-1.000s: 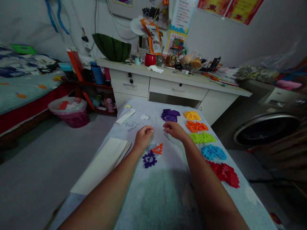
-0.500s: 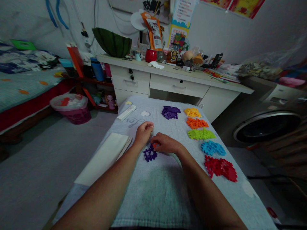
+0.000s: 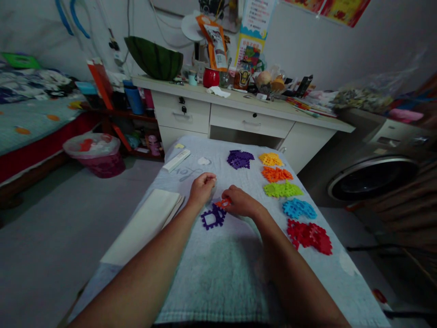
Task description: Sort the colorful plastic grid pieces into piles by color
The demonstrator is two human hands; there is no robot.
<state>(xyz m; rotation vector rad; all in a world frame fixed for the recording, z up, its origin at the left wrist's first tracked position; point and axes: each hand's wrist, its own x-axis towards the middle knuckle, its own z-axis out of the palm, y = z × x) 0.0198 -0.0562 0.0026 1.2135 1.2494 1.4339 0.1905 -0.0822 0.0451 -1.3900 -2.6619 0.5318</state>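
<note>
right hand [image 3: 239,200] pinched nearly closed on an orange piece [image 3: 220,204] at its fingertips' left, purple pieces [image 3: 216,217] just nearer the wearer, left hand [image 3: 202,187] curled, can't tell if it's holding anything

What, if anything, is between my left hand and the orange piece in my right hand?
Nothing visible: only a small gap over the cloth separates your left hand from the orange piece at the fingertips of your right hand. The purple pieces lie on the near side.
</note>
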